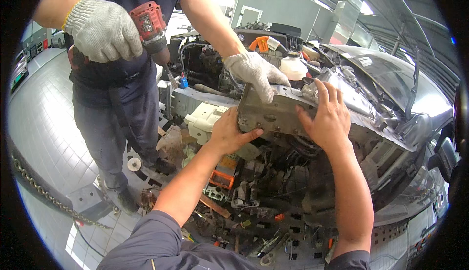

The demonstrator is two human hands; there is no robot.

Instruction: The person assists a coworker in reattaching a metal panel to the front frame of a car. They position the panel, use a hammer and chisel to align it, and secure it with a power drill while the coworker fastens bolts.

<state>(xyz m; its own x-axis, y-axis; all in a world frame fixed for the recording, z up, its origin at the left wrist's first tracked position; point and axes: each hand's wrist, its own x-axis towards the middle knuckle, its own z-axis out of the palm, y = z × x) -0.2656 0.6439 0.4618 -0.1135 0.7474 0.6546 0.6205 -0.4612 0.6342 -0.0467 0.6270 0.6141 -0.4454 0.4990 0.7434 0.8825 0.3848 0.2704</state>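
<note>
Metal panel (268, 115), bent and grey with holes along it, sits over the opened front of a car, in the middle of the view, between the wearer's bare hands. The left hand (228, 132) grasps its left end, thumb lying along the lower edge and the other fingers hidden behind. The right hand (328, 116) is at the other end, thumb against the face and fingers stretched upward; whether they grip, I cannot tell. Across from the wearer, a co-worker's gloved hand (256, 73) rests on the panel's top edge, while the other glove (103, 30) is clenched around a red and black power tool (149, 23) pointing downward. Marked surfaces are few and small: the power tool carries a pale, dark-mottled patch on its red housing, an orange part (260, 44) behind the panel has a white section like a label, and a small round badge (241, 37) sits on a dark cover; any lettering on these is too small to make out. Near the panel stand a white reservoir (293, 68) and a cream plastic tank (202, 119). Below lies an orange-rimmed tray (222, 179), and a chain (44, 197) hangs at the lower left.
</note>
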